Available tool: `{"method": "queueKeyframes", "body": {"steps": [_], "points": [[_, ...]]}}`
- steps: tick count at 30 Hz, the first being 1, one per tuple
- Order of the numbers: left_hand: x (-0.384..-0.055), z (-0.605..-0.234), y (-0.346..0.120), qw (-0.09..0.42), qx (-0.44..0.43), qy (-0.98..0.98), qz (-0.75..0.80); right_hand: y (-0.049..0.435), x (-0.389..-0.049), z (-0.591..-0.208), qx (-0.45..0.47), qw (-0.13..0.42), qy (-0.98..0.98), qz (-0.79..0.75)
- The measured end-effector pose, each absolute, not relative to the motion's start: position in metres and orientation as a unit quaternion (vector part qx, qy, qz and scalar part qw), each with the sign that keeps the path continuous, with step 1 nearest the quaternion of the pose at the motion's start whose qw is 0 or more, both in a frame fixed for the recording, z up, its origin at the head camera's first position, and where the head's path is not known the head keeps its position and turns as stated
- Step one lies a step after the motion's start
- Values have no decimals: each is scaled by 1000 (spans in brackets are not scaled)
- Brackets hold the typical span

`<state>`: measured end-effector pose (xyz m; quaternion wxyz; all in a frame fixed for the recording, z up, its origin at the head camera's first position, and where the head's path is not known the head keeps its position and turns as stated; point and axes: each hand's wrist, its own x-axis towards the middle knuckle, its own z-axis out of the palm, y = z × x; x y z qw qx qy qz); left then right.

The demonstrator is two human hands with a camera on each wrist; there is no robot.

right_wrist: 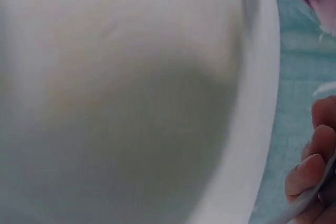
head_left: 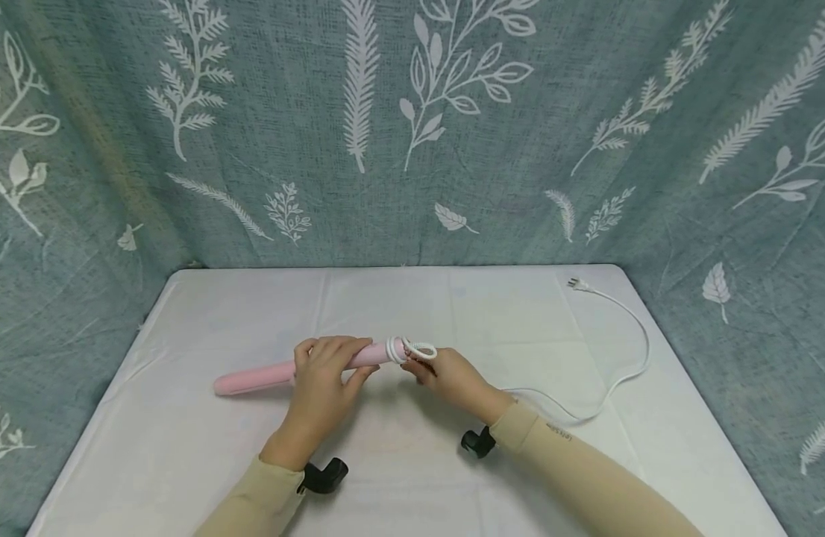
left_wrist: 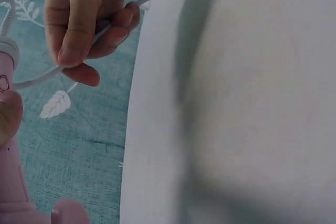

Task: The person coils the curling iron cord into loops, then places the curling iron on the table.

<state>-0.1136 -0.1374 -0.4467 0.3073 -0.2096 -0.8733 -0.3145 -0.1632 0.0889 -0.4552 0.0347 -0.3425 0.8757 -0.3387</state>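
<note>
A pink curling iron (head_left: pixel 254 379) lies across my left hand (head_left: pixel 321 380), which grips it around the middle, with its rounded end pointing left. White cord (head_left: pixel 392 350) is wound around the iron's right end, and a small loop sticks out beside it. My right hand (head_left: pixel 456 382) pinches the cord close to that end. In the left wrist view, the cord (left_wrist: pixel 38 80) runs from the pink handle (left_wrist: pixel 11 169) through the fingers of the right hand (left_wrist: pixel 84 19). Curled right fingers (right_wrist: pixel 305 176) show at the edge of the right wrist view.
The loose cord (head_left: pixel 647 347) curves over the right side of the white-covered table (head_left: pixel 251 306) to a plug (head_left: pixel 576 284) near the back right corner. A green leaf-patterned curtain (head_left: pixel 285 112) hangs behind and beside the table. Black wrist mounts (head_left: pixel 325 476) sit under both sleeves.
</note>
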Motion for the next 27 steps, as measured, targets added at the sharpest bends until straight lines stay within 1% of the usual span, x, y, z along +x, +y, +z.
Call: {"method": "queueKeyframes", "body": {"steps": [3, 11, 15, 20, 23, 27], "points": [[-117, -445, -137, 313, -198, -874, -315, 85, -157, -452, -353, 35, 871, -338], [-124, -442, -135, 331, -165, -876, -308, 78, -144, -442, -347, 57, 883, -310], [-129, -439, -138, 331, -136, -880, -312, 78, -135, -441, -356, 49, 894, -269], [-131, -436, -142, 311, -114, -891, -309, 77, -126, -434, -367, 5, 907, -208], [-132, -438, -143, 302, -111, -896, -306, 76, -122, -431, -377, -35, 910, -167], [-133, -441, -141, 285, -114, -903, -300, 75, -118, -426, -395, -68, 905, -141]]}}
